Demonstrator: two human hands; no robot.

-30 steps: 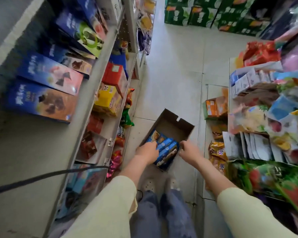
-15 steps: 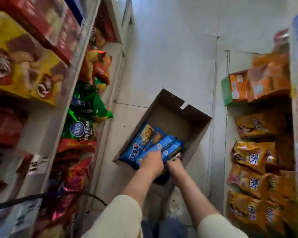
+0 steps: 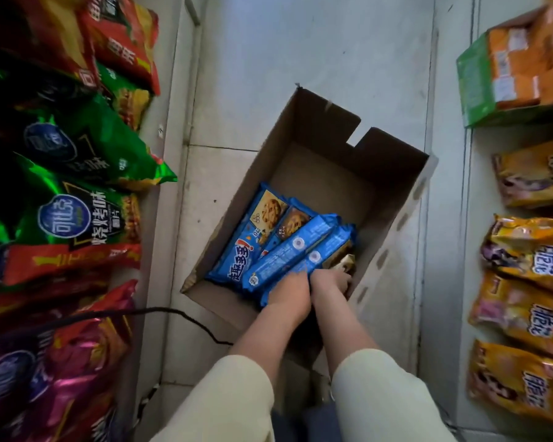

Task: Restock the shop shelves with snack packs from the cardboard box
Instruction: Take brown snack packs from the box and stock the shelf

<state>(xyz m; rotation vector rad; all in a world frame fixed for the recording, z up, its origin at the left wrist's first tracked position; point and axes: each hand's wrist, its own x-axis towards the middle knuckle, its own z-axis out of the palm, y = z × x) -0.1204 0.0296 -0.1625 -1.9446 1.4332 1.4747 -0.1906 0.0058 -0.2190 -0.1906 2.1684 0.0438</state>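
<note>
Down on the pale tiled floor (image 3: 316, 52) of a narrow aisle, w/ stocked shelving on both sides, sat the cardboard box (image 3: 393, 199), open-topped and angled so its near end pointed at the person. Probably parked mid-aisle so either shelf side stayed in reach.

Left side: racks of big chip bags (image 3: 77, 148), green, red and purple, leaning face-out, prob. so labels read from the aisle. Right side: rows of orange-yellow snack bags (image 3: 530, 250) lying flat, and above them a green-and-orange carton (image 3: 517, 71) on a higher shelf.

Inside the box, far half was bare cardboard; the blue cookie packs (image 3: 268, 237) were bunched at the near end, some flat, a couple on edge, approx. 4–5 visible. Judged: box already mostly emptied, restock well along but this batch not yet lifted.

Both arms, in cream sleeves, reached down into the near end. Left hand (image 3: 289, 298) lay over the ends of the on-edge blue packs, fingers curled down around them, a gathering grip. Right hand (image 3: 331, 280) was just beside it, touching it, fingers curled into the box corner at a tan wrapper (image 3: 347, 261); whether it actually gripped that, can't tell, fingertips hidden. Two hands together suggested scooping several packs at once.

Thin black cable (image 3: 173, 311) trailed across the floor by the box's left corner.
</note>
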